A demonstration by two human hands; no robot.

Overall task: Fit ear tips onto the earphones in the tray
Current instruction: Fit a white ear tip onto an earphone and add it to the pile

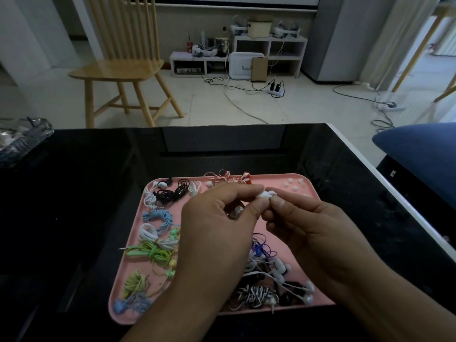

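Wooden chair (118,67) beyond black table (222,149); power strip (275,91) on floor

- The tray (313,193) is pink.
- The table (98,193) is glossy black with a white edge.
- The small piece (265,194) pinched between the two hands is white.
- The loose ear tips (292,185) in the tray's far right corner look white, though they are small.
- The coiled earphones vary: black (172,192), light blue (159,217), bright green (150,253), yellow (135,282), purple (260,248).
- One cord (254,292) is striped black and white.
- Another cord (227,178) is striped red and white.
- The chair (118,67) is pale wood.
- The cushion (419,149) is dark blue.
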